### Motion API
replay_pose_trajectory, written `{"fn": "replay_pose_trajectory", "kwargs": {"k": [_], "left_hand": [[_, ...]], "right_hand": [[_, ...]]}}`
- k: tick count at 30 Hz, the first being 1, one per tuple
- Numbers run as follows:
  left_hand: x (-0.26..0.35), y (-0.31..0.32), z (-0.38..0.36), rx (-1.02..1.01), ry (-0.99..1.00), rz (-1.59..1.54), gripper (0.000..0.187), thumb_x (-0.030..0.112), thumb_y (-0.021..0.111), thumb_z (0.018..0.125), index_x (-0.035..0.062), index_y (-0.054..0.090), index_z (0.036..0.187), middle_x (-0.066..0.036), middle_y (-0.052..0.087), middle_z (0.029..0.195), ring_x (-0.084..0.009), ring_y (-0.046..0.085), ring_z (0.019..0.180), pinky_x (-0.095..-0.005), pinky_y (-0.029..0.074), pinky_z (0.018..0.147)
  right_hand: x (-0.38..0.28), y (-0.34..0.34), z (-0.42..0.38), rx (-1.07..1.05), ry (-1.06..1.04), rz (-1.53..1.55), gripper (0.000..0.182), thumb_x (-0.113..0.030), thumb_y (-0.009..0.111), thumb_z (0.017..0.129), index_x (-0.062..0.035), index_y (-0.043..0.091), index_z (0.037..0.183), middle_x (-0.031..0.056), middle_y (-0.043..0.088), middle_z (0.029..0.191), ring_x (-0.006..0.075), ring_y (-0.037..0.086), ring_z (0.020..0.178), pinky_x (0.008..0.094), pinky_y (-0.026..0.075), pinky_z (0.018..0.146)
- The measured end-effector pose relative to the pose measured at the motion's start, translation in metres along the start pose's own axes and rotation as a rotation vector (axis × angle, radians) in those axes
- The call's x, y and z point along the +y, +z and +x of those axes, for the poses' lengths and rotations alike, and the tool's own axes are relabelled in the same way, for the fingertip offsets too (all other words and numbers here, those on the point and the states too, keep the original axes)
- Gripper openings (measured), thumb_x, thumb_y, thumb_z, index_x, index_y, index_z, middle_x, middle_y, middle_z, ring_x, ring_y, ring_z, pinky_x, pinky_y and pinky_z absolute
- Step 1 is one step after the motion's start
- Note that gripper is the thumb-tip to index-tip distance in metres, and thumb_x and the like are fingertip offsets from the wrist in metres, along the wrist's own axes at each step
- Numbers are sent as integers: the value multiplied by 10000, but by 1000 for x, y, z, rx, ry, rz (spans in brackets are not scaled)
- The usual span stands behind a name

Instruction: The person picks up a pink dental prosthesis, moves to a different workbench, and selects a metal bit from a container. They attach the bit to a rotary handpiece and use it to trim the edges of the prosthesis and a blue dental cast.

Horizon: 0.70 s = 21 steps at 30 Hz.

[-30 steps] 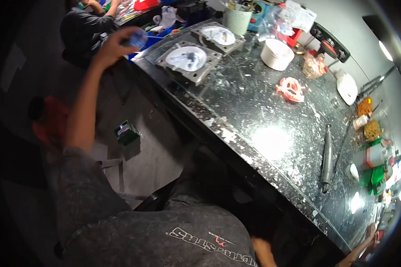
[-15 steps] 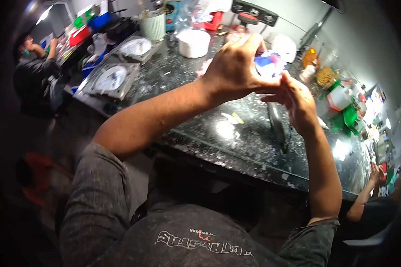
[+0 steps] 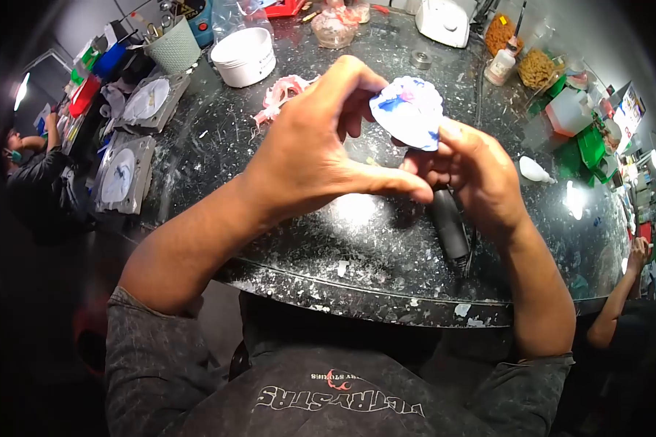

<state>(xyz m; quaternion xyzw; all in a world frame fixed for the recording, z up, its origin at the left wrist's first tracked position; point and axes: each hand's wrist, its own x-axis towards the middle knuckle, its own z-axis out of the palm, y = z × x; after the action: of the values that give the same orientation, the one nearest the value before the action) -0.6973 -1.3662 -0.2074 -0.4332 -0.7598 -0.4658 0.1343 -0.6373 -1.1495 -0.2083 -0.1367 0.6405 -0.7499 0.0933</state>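
Closely, right hand [image 3: 481, 164] pinching a blue-and-white molded piece [image 3: 410, 113], left hand [image 3: 310, 142] spread beside it, black cylindrical tool [image 3: 450, 224] near the surface's [image 3: 306, 247] front edge.

A glossy black finish is being shown by the desk [image 3: 321, 269], its sheen being broken by rough pale flecks. On the white-and-blue piece [image 3: 410, 115], a lumpy upper surface is being lit. Smooth white plastic is being displayed by the tub [image 3: 243, 60], and matt, mottled cloth by the shirt [image 3: 270, 419]
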Motion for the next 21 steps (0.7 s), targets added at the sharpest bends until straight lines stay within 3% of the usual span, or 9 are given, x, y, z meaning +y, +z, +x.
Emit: {"fn": "replay_pose_trajectory", "kwargs": {"k": [1,2,5,9,21], "left_hand": [[2,-2,-1,-43,-58,-112,687,240,949,616,55,530,1128,1,564,912,-55,515,793,-202,444,707],[1,0,-1,-53,-59,-115,687,240,949,616,55,530,1128,1,564,912,-55,515,793,-202,444,707],[2,1,-2,-29,-31,-276,458,71,822,781,40,529,1131,-4,580,910,-70,563,865,-223,463,793],[2,2,-2,9,-55,-316,389,95,799,815,30,545,1102,-2,574,872,-69,555,840,-218,446,793],[5,1,-5,76,20,-207,393,105,828,784,29,559,1060,-4,583,858,-64,552,810,-214,449,775]], "right_hand": [[-1,-4,-1,-17,32,72,448,-350,447,1022,53,583,1160,152,684,942,186,675,783,273,551,715],[-2,-5,-2,-35,66,145,487,-381,423,1022,59,581,1157,157,682,931,193,676,766,280,558,684],[-12,-1,-6,5,138,285,557,-442,386,1018,63,599,1119,131,667,824,191,655,706,296,551,648],[-11,1,-7,-5,117,262,585,-475,367,1024,44,636,1060,110,659,778,181,642,691,297,533,656],[-9,3,-8,-38,102,236,641,-516,341,1012,40,659,1034,101,663,765,182,634,686,314,520,672]]}}
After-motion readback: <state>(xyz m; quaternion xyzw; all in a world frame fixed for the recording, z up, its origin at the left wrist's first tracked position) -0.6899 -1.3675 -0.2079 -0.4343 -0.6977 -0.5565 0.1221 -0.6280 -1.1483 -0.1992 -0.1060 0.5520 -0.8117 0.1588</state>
